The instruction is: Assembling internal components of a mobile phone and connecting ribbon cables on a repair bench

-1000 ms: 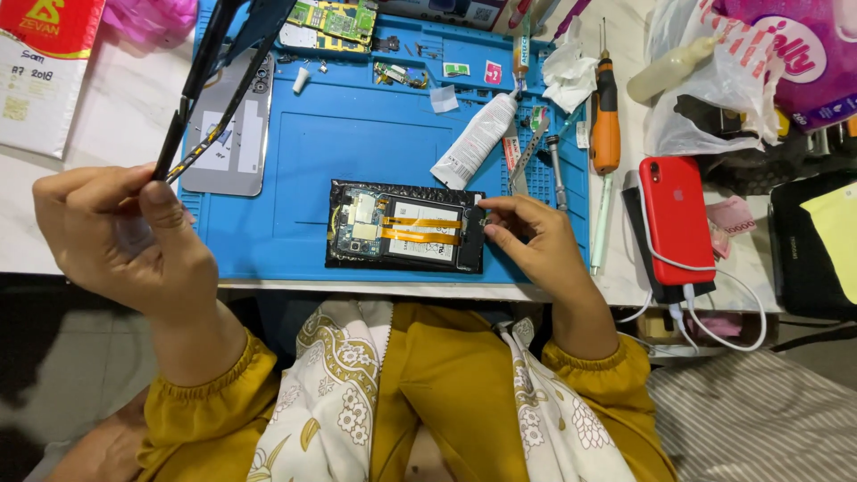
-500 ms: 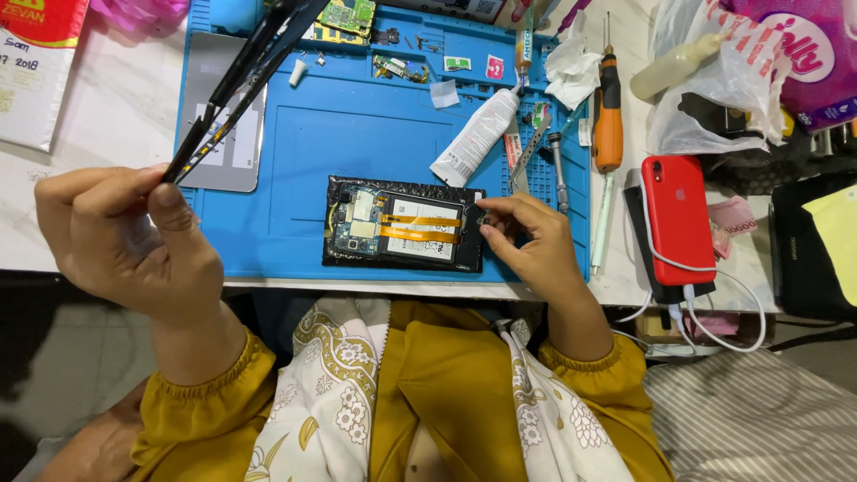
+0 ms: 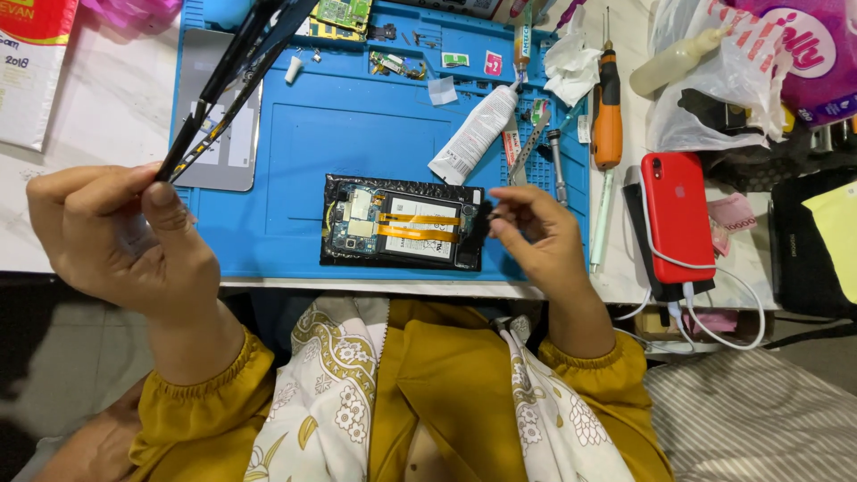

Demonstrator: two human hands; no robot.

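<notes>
Blue mat (image 3: 303,134) on white table (image 3: 98,178)

- blue work mat (image 3: 357,134)
- red phone (image 3: 676,216)
- orange screwdriver handle (image 3: 607,120)
- mustard-yellow sleeves (image 3: 201,406)
- white scarf (image 3: 335,393) with floral pattern
- orange ribbon cables (image 3: 420,225)

One opened phone (image 3: 402,223) lies at the right hand (image 3: 536,236); one white tube (image 3: 473,134), one orange screwdriver (image 3: 607,116) beyond it; one red phone (image 3: 676,214) to its right.
</notes>
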